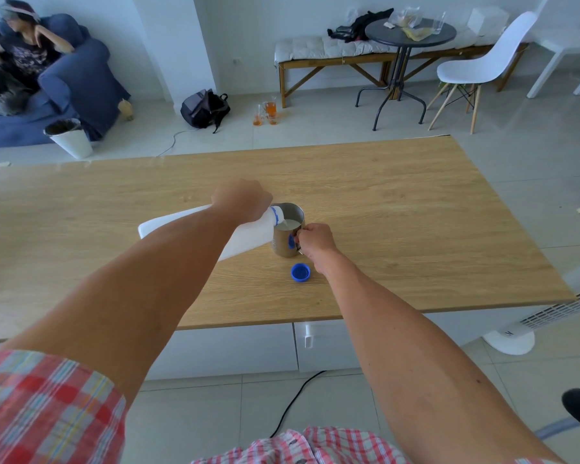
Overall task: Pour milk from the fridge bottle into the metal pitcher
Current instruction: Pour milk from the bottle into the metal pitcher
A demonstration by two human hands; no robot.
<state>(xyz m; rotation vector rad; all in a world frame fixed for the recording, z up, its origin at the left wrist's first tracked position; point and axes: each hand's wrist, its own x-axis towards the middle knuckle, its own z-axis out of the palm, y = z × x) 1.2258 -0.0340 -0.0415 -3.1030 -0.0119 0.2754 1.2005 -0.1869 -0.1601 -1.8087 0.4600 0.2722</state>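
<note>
My left hand (241, 199) grips a white plastic milk bottle (248, 239) near its neck and holds it tipped almost flat, mouth to the right. The bottle's blue-ringed mouth rests over the rim of the metal pitcher (283, 246), and a thin stream of milk runs into it. White milk shows inside the pitcher. My right hand (315, 239) is closed on the pitcher's handle at its right side. The pitcher stands upright on the wooden table (416, 229). The bottle's blue cap (300, 272) lies open side up on the table just in front of the pitcher.
Beyond the table are a white bin (71, 139), a dark backpack (205, 108) and glasses on the floor (268, 113). A person sits on a blue sofa (81, 85) at far left. A round black table (409, 35), white chair (482, 65) and bench stand at the back right. A white fan base (509, 341) is at my right.
</note>
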